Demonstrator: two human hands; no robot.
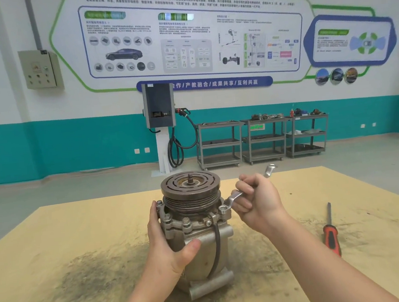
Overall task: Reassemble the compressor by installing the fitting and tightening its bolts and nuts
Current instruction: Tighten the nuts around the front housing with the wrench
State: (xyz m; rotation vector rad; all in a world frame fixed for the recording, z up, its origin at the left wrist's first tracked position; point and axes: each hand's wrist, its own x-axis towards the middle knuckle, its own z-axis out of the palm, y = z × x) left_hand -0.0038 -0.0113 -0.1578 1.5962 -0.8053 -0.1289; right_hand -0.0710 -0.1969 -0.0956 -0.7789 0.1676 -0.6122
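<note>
At frame centre the grey metal compressor [196, 234] stands pulley-up on the yellow board [55, 237], the left hand [165, 246] wrapping its body to steady it while the right hand's [257, 201] curled fingers clench the silver ring spanner [232, 200] seated on a flange bolt [222, 208].

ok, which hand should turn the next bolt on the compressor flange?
Right. The right hand already grips the wrench, whose ring end sits on a bolt at the flange's right side. The left hand is wrapped around the compressor body, steadying it upright on the table.
</note>
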